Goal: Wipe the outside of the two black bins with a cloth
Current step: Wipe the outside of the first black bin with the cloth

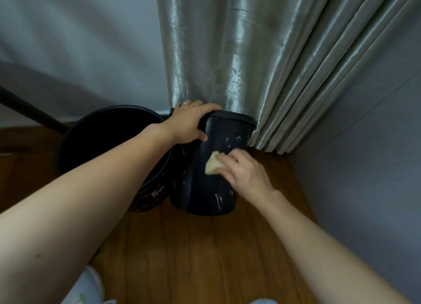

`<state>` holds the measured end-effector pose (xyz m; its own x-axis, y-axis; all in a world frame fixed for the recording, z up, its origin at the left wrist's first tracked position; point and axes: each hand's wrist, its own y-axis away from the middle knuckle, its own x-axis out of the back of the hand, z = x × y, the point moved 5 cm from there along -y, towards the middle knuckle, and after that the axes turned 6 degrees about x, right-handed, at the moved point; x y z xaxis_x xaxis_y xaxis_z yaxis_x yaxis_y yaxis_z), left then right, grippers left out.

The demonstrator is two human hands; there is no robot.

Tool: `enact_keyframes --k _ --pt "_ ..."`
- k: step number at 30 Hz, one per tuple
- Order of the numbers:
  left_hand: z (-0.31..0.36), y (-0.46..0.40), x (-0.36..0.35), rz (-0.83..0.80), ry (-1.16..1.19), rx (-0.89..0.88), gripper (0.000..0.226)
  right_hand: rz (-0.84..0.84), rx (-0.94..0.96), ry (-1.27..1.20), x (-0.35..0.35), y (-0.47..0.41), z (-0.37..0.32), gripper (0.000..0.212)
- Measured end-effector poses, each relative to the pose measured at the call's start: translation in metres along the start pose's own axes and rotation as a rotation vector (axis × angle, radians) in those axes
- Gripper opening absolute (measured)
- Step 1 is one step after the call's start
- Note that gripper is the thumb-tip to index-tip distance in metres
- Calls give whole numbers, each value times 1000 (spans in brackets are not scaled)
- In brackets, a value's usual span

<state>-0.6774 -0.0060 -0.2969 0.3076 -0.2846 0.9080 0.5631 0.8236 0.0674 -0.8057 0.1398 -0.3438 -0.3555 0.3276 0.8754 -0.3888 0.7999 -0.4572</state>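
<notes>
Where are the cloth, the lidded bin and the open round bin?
cloth (211,165), head view, its bare left part.
lidded bin (205,189), head view, its front wall.
open round bin (75,130), head view, its left rim.

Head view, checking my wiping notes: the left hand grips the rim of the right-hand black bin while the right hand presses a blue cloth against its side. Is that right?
Not quite. The cloth is beige, not blue, as the head view shows. The rest holds: the left hand grips the rim of the right-hand black bin while the right hand presses the cloth against its side.
</notes>
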Motion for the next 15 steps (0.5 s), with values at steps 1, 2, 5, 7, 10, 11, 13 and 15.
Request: enact_keyframes --k 1,2,5,7,10,11,13,15 --pt "1 1 0 2 -8 -8 86 39 -58 9 7 -13 9 35" --pt "1 1 -1 2 -13 -14 86 70 -115 14 13 -23 18 37" --pt "2 1 -1 1 -22 -24 87 71 -151 13 17 -27 26 39" --pt "2 2 -1 11 -27 -29 87 12 -60 -6 11 -14 16 38" --pt "2 3 -2 20 -27 -31 85 -90 49 -25 2 5 4 38" --pt "2 4 -2 21 -30 -30 84 -96 55 -25 2 4 5 38" --pt "2 5 -2 20 -37 -27 85 -47 4 -20 6 -9 13 40" --pt "3 6 -2 15 -44 -26 86 52 -125 -18 14 -27 27 41"
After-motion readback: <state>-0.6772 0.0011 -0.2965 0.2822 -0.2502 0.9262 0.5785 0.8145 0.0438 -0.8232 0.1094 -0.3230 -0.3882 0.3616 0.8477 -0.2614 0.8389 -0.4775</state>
